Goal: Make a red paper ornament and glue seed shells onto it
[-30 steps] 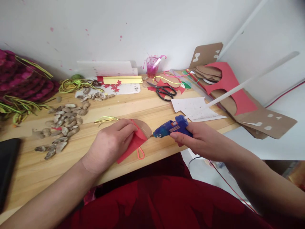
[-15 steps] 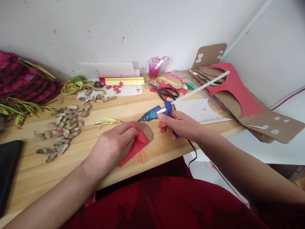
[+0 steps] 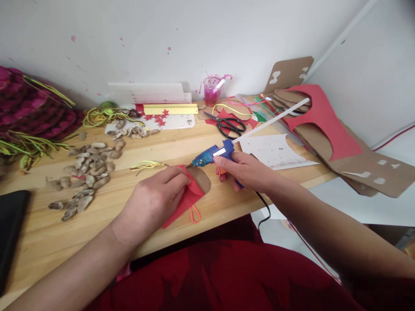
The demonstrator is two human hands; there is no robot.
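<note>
A pale wooden tabletop (image 3: pixel 155 147) spans the frame, with a red sheet with curved cut-outs (image 3: pixel 343 136) at the upper right and a heap of peanut shells (image 3: pixel 92 162) at the middle left. Near the centre, the left hand (image 3: pixel 154 194) pinches a folded piece of red paper (image 3: pixel 180 205) between closed fingertips over a rounded brown cardboard piece (image 3: pixel 203 178), while the right hand's (image 3: pixel 248 170) fingers curl round the grip of a blue hot-glue gun (image 3: pixel 207 155), its nozzle seemingly at the cardboard's upper edge, though contact is hard to judge. Below the red paper, at lower centre, pokes a small orange cord loop (image 3: pixel 196 220).
</note>
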